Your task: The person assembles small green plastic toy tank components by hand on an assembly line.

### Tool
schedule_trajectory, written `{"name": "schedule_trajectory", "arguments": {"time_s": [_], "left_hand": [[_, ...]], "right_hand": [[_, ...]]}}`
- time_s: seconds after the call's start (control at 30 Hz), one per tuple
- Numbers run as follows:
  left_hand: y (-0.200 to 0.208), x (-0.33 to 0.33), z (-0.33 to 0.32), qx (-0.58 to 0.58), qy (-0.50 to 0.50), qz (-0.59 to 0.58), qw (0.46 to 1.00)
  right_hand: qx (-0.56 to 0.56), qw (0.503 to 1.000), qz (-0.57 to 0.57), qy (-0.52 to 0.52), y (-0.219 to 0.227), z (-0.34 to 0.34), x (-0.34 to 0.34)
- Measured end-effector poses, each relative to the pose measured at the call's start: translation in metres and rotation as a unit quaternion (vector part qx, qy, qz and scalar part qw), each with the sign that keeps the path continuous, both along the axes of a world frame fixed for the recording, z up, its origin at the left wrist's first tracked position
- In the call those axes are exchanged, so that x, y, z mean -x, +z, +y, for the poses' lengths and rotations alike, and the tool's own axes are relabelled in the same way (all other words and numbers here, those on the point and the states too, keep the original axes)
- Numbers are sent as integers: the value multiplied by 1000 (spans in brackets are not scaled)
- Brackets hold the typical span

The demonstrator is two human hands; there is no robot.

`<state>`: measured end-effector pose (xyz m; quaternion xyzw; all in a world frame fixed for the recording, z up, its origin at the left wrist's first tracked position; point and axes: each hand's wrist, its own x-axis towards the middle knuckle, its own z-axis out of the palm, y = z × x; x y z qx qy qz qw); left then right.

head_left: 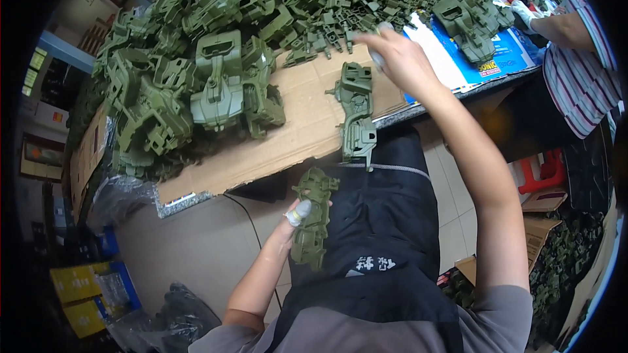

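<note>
My left hand (pixel 297 219), its thumb wrapped in white tape, grips a long olive-green plastic toy vehicle part (pixel 317 238) in front of my apron. Over the cardboard reaches my right hand (pixel 400 59), slightly blurred, its taped fingers apart and nothing visible in them. It is nearest to a heap of small green plastic pieces (pixel 366 0). A second long green vehicle part (pixel 356 108) lies on the cardboard (pixel 307 91) below that hand, its near end jutting past the table edge.
Large green vehicle bodies (pixel 219 78) are piled at the left of the table. A green assembly (pixel 468 16) sits on blue printed sheets (pixel 504 59) at the right. Beside it works a person in a striped shirt (pixel 579 78). A red stool (pixel 543 170) and boxes of green parts stand lower right.
</note>
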<state>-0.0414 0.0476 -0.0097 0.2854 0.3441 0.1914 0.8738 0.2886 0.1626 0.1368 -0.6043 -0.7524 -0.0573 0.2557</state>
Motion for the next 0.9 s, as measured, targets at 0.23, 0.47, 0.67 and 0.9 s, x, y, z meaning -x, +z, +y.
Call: {"name": "schedule_trajectory", "arguments": {"time_s": [0.23, 0.47, 0.67, 0.9], "left_hand": [[-5, -16, -38, 84, 123, -131, 980], [41, -29, -55, 158, 65, 46, 984], [26, -42, -57, 215, 62, 39, 974], [27, -51, -63, 194, 75, 77, 975]], "right_hand": [[-200, 943, -241, 115, -47, 77, -27], [173, 932, 274, 161, -1, -126, 32], [342, 873, 298, 180, -78, -225, 82], [413, 837, 210, 290, -64, -224, 85]]}}
